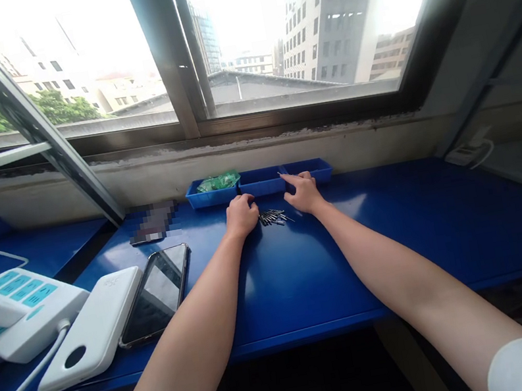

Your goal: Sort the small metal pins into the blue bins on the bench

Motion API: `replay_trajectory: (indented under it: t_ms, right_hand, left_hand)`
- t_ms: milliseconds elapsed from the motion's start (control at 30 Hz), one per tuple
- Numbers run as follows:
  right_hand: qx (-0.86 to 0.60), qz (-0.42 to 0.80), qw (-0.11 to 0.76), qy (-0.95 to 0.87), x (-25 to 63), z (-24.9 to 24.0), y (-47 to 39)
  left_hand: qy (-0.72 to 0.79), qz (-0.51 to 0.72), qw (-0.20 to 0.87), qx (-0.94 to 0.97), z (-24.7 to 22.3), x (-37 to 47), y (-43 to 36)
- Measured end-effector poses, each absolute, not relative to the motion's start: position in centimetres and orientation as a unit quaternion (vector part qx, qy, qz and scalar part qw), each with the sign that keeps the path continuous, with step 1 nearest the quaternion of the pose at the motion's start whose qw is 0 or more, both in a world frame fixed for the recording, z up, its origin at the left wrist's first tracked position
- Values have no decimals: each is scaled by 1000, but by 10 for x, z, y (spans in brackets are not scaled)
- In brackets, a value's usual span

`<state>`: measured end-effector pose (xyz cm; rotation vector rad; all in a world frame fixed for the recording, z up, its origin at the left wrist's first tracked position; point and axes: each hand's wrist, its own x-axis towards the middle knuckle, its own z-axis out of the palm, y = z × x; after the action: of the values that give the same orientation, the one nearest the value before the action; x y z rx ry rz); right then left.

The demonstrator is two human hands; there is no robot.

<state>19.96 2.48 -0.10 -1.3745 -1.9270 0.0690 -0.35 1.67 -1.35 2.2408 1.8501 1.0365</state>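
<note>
A small pile of thin, dark, pin-like pieces with light ends (273,217) lies on the blue table between my two hands. My left hand (243,215) rests just left of the pile, its fingers curled in; what they hold, if anything, is hidden. My right hand (305,195) is at the pile's right, in front of the bins. Its index finger points left and the thumb stands apart, with no held object plainly visible. Behind the hands, a row of blue bins has a left bin (214,196) with green packets (218,181), a middle bin (262,186) and a right bin (321,172).
On the left lie a phone (157,293), a white power bank (93,330), a white power strip (24,308) with cables, and a blurred dark object (153,223). A metal shelf post (71,167) slants down there. Windows (249,97) stand behind the table (296,283).
</note>
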Motion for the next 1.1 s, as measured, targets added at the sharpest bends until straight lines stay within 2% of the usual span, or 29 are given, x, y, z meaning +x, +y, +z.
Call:
replay_trajectory:
  t_ms: [133, 267, 700, 1100]
  right_hand:
    - [-574, 11, 312, -757, 197, -5, 30]
    - [-597, 12, 291, -748, 196, -9, 35]
    - [-580, -5, 265, -770, 190, -13, 38]
    - [-571, 12, 293, -767, 188, -14, 36]
  left_hand:
    - [615, 290, 25, 733, -14, -1, 17]
    - [616, 269, 27, 740, -13, 2, 14]
    - [606, 272, 43, 746, -13, 5, 14]
    - [551, 279, 61, 784, -8, 9, 7]
